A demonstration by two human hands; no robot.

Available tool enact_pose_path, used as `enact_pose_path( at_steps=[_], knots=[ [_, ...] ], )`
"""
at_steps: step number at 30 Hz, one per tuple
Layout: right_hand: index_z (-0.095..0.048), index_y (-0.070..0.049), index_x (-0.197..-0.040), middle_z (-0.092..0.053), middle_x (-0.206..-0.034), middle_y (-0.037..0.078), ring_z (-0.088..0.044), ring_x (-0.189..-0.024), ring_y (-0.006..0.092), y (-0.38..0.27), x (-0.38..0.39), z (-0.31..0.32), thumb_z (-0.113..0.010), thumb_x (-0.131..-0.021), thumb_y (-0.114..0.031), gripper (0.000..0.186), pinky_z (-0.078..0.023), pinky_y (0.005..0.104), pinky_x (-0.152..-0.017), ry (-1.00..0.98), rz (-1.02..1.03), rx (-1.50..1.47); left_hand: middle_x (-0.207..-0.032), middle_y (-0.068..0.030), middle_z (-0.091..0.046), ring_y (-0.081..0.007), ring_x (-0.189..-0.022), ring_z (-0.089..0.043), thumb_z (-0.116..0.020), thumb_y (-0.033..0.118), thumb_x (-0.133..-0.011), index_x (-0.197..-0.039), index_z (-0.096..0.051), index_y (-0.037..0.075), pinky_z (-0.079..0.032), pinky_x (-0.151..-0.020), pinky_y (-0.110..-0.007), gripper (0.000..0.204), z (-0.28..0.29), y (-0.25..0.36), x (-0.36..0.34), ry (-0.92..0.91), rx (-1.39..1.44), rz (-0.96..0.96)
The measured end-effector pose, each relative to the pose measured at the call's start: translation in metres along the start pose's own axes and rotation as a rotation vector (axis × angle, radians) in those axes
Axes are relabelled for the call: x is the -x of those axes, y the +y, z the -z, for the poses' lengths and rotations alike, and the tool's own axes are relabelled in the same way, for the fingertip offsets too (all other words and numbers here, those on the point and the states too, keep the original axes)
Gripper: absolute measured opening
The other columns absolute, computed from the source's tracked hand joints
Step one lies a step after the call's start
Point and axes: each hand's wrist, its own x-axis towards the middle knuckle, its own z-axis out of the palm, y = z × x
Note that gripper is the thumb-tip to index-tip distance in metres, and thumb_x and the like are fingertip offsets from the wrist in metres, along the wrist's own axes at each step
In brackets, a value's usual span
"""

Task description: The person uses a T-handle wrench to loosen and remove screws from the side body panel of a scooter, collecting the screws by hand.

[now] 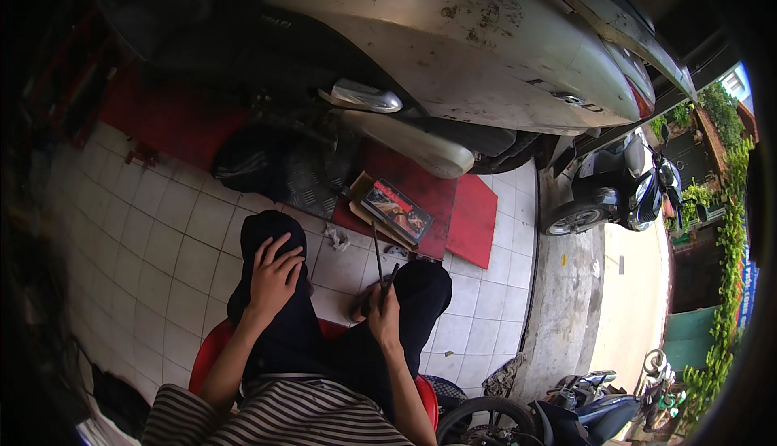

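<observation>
My left hand (pixel 275 270) lies on my left knee, its fingers spread over the dark trouser cloth, holding nothing. Over by the right knee, my right hand (pixel 384 316) is closed round a long thin dark tool (pixel 377 253). Its shaft points up and away from me, and a shorter dark piece sticks out beside it; the exact kind cannot be made out. Just beyond the tool's tip sits an open cardboard box with a printed lid (pixel 396 210), at the edge of a red platform (pixel 472 219). A crumpled white rag or paper (pixel 337 238) rests on the tiles.
A dirty silver scooter (pixel 486 49) stands across the far side on the red platform, its exhaust cover (pixel 421 145) jutting toward me. I sit on a red stool (pixel 212 347) over white floor tiles (pixel 182 268). More motorbikes (pixel 623 183) are parked to the right.
</observation>
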Motion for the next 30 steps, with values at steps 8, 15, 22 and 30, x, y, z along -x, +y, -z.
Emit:
enact_pose_path(
  at_steps=[8,15,22,30],
  knots=[
    [-0.053,0.004,-0.104,-0.06,-0.085,0.018,-0.062,-0.077,0.0309,0.018,-0.031,0.016,-0.047,-0.103,-0.011,0.016,-0.048,0.0402,-0.068,0.029,-0.072,0.049,-0.113,-0.0009,-0.07,-0.0221,-0.132,-0.049,-0.066,0.011,-0.088,-0.094,-0.073,0.007,-0.033,-0.113,-0.046,0.01,-0.006,0.001,-0.001,0.02,-0.04,-0.027],
    [-0.051,0.006,-0.102,-0.06,-0.093,0.026,-0.06,-0.085,0.0436,-0.013,-0.049,0.053,-0.049,-0.1,-0.009,0.015,-0.047,0.0464,-0.073,0.004,0.091,0.198,-0.103,-0.0023,-0.07,-0.0228,-0.121,-0.055,-0.066,0.013,-0.087,-0.097,-0.071,0.008,-0.035,-0.109,-0.046,0.012,-0.005,0.011,-0.01,-0.032,-0.078,-0.039],
    [-0.054,0.003,-0.101,-0.061,-0.085,0.021,-0.061,-0.072,0.0399,-0.014,-0.064,0.094,-0.05,-0.101,-0.015,0.018,-0.047,0.0454,-0.065,-0.018,0.164,0.362,-0.109,-0.0124,-0.062,-0.0301,-0.11,-0.056,-0.062,0.009,-0.089,-0.111,-0.063,0.002,-0.043,-0.098,-0.041,0.023,-0.102,0.022,-0.054,-0.388,0.232,-0.124],
    [-0.057,0.001,-0.098,-0.058,-0.071,0.014,-0.06,-0.058,0.0275,-0.005,-0.077,0.092,-0.049,-0.099,-0.005,0.01,-0.047,0.0375,-0.055,0.103,0.248,0.223,-0.123,-0.0181,-0.057,-0.0368,-0.114,-0.057,-0.058,0.002,-0.086,-0.117,-0.059,-0.002,-0.047,-0.096,-0.044,0.031,-0.263,-0.002,-0.13,-0.377,0.168,-0.13]
  ],
)
